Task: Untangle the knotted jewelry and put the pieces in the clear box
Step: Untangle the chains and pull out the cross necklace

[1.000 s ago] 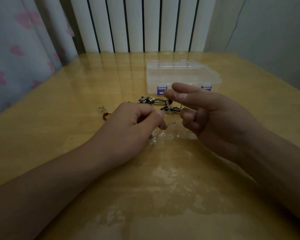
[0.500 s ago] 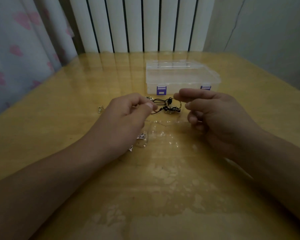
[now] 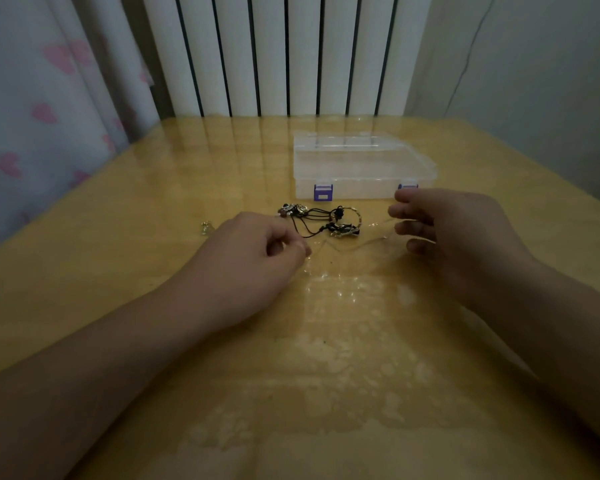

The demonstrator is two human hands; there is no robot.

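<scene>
A tangle of black cord and metal jewelry (image 3: pixel 323 220) lies on the table just in front of the clear box (image 3: pixel 361 168), whose lid is down on two purple latches. My left hand (image 3: pixel 253 251) sits below and left of the tangle, fingers curled, pinching one end of a thin pale chain (image 3: pixel 347 245). The chain runs low over the table to my right hand (image 3: pixel 458 233), whose curved fingertips hold its other end near the box's right latch. The chain looks separate from the tangle.
A small silver piece (image 3: pixel 205 226) lies alone left of my left hand. The yellow table (image 3: pixel 153 209) carries a glossy film with pale patches near me. A white radiator (image 3: pixel 274 53) and a heart-print curtain (image 3: pixel 42 116) stand behind the table.
My hands have drawn apart, the right one moving right, and the thin chain now stretches between them in front of the tangle. The tangle lies fully exposed on the table.
</scene>
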